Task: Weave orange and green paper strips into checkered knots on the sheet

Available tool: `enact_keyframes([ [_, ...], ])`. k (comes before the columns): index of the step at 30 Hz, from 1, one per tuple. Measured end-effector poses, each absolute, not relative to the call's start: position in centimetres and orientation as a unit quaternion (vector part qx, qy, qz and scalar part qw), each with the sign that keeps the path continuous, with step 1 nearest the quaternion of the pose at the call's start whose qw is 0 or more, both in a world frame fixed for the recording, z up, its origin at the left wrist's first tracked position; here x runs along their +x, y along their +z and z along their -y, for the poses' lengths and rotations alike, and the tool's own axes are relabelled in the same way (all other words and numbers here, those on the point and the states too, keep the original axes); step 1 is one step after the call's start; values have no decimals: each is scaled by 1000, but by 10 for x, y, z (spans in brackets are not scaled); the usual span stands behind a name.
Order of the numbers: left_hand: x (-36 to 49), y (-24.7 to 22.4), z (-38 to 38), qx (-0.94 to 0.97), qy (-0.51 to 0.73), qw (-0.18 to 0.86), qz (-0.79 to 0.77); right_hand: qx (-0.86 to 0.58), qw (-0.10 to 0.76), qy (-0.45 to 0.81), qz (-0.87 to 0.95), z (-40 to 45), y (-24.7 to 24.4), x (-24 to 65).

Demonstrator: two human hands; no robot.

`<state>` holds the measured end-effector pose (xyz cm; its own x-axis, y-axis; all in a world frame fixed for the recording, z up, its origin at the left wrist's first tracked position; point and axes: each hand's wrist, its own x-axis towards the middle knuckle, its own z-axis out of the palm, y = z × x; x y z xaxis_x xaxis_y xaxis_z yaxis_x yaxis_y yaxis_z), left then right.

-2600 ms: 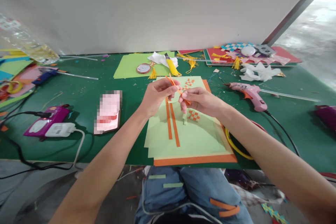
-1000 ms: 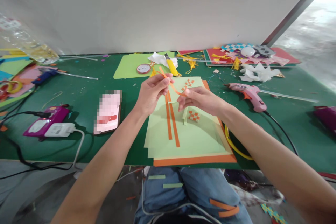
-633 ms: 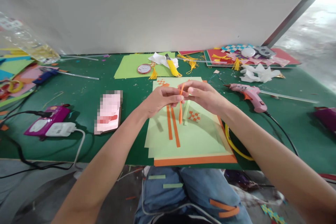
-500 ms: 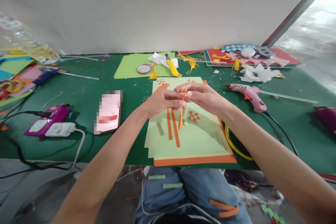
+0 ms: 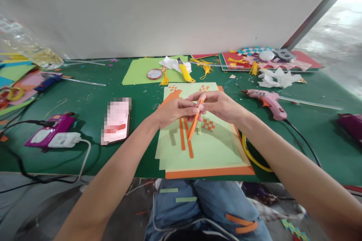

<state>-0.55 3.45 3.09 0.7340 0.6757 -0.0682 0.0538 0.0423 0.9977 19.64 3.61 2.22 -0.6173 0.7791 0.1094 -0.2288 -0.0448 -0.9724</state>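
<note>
Both hands meet over a stack of pale green paper (image 5: 217,150). Between finger and thumb, my left hand (image 5: 177,111) pinches an orange paper strip (image 5: 193,126). My right hand (image 5: 216,103) grips the same strip from the other side, its fingertips touching those of the left. The strip slants down toward me, and its upper part is partly hidden by the fingers. Two flat orange strips (image 5: 182,137) lie on the green paper below. A small orange-and-white checkered woven piece (image 5: 209,124) rests to the right, beside a pale green strip (image 5: 199,128).
A pink glue gun (image 5: 267,101) lies right, its cord trailing forward. Left are a phone (image 5: 116,122) and a purple power strip (image 5: 51,130) with a white charger. Behind sit a yellow cutter (image 5: 185,71), a round tin (image 5: 154,73) and yellow tassels (image 5: 207,69). Strips rest on my lap.
The orange strip, its two ends spread apart above the fingers before, is now pressed together and tilted, its lower end swung left. My right fingers have closed in on it.
</note>
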Motion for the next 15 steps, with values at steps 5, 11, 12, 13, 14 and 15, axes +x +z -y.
enact_keyframes([
  [5, -7, 27, -36, 653, 237, 663, -277, -238, 383, 678, 580, -36, 25, 195],
  [11, -8, 27, -36, 651, 239, 664, -282, -259, 411, 659, 574, -37, 26, 196],
  [12, -7, 27, -35, 649, 239, 666, -282, -249, 409, 661, 578, -36, 26, 196],
  [13, -7, 28, -35, 646, 240, 668, -281, -238, 407, 663, 582, -36, 25, 195],
  [14, -7, 28, -35, 643, 241, 670, -281, -228, 406, 664, 585, -36, 25, 195],
  [15, -7, 28, -35, 641, 243, 672, -281, -222, 406, 663, 588, -36, 25, 195],
])
